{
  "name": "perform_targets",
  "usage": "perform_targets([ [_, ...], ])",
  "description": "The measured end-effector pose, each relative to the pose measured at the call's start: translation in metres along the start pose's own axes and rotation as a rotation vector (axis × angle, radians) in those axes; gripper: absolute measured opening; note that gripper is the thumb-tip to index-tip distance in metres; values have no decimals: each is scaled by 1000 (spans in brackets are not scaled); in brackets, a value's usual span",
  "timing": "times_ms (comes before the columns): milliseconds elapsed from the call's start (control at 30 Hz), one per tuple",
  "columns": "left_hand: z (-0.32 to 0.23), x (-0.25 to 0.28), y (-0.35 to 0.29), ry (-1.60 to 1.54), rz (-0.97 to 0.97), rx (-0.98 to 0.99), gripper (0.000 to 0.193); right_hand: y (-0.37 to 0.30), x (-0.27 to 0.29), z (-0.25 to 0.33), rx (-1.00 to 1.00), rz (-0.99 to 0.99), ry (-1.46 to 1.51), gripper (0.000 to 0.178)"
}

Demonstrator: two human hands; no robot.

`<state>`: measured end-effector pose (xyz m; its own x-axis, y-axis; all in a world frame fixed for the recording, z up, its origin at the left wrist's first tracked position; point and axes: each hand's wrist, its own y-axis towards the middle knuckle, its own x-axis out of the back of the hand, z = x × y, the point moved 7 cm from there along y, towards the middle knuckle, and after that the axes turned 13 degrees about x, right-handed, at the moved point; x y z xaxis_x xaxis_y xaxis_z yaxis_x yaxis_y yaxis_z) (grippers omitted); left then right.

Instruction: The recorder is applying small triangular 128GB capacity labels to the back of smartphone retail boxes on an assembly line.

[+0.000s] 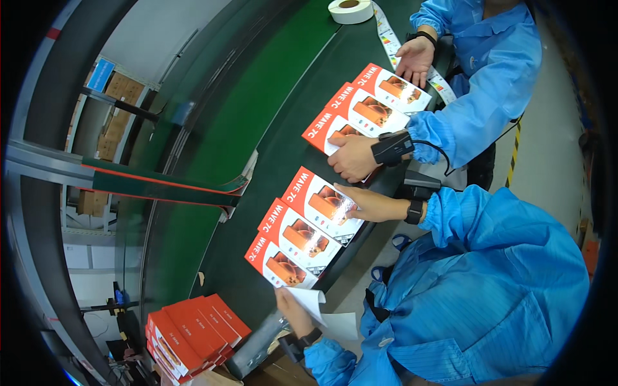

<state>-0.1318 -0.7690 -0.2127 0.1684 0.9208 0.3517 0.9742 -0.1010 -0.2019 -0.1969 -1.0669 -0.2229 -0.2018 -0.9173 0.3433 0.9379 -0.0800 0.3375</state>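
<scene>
Left hand (296, 313), lower centre, is closed on the edge of a white sheet (322, 307), pinching it right beside the lowest box's corner; whether the fingertips also touch that box, can't tell. Right hand (374, 204), centre, is mostly open, thumb and fingers spread along the right edge of the top box (325, 199); looks like resting or steadying, not a full grip.

3 orange-and-white phone boxes (299, 233) sit mid-frame, faces up, stepped in a diagonal row, sides touching. Laying out and lining up looks done for these 3. Sheet is off the boxes for most of its length, curled and hanging, so the work with it looks unfinished. Small black-and-white patches show at the right ends; can't tell if stuck on or printed. No coloured strip label visible on these 3 fronts.

Next out: dark green worktop (257, 199) under the row. Above, upper centre, a co-worker's 2 hands (353, 159) are at 3 more boxes (373, 110), same kind. Label roll (351, 11) at top, its coloured strip running down behind that set. Lower left: stack of orange boxes (196, 328), apart from the row; state of those can't be judged.
</scene>
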Motion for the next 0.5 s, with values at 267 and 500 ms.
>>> perform_targets([
  [267,22,-22,14,-190,74,-3,27,-5,-44,88,432,35,-481,46],
  [500,16,-68,37,-462,375,11,40,12,-107,87,443,159,-686,43],
])
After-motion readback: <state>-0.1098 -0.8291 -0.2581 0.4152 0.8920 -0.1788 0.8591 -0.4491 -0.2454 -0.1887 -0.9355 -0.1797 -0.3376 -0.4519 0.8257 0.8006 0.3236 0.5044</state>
